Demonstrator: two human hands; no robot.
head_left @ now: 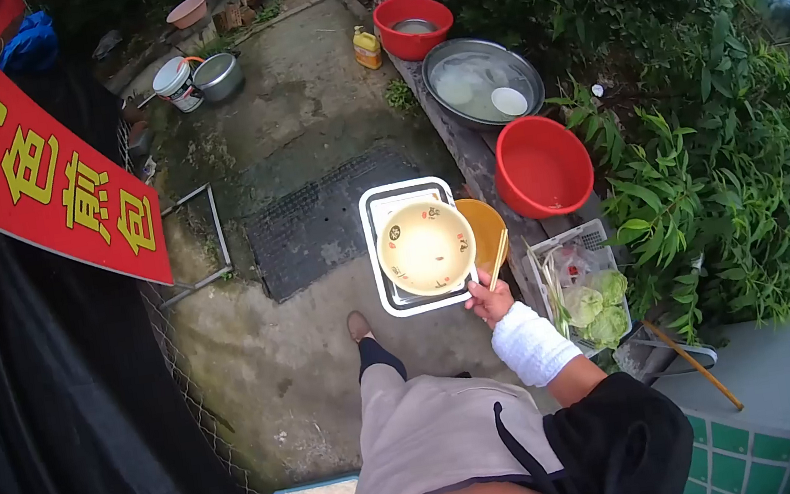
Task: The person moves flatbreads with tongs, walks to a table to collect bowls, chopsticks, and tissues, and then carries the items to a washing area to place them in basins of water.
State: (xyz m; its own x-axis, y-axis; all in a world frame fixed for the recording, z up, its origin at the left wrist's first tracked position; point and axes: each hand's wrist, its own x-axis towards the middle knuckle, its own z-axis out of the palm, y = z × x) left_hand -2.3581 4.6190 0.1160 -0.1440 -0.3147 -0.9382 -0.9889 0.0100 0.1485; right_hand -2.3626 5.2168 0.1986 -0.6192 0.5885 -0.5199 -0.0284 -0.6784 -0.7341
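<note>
My right hand (490, 298), with a white towelling band around its wrist, is closed at the near right corner of a white rectangular tray (384, 289) with a dark band inside its rim. A cream bowl (427, 247) with small red and black prints sits in the tray, and I see no food in it. A pair of chopsticks (499, 260) sticks up from the same hand. Just right of the tray, partly covered by it, is an orange-yellow basin (483, 226). My left hand does not show.
Along the right ledge are red basins (547, 175), a metal basin of cloudy water (468, 85) and a crate of cabbages (604, 228). A dark mat (312, 228) lies ahead. A metal frame (218, 226) and red sign (43, 185) stand left; a pot (218, 77) is farther off.
</note>
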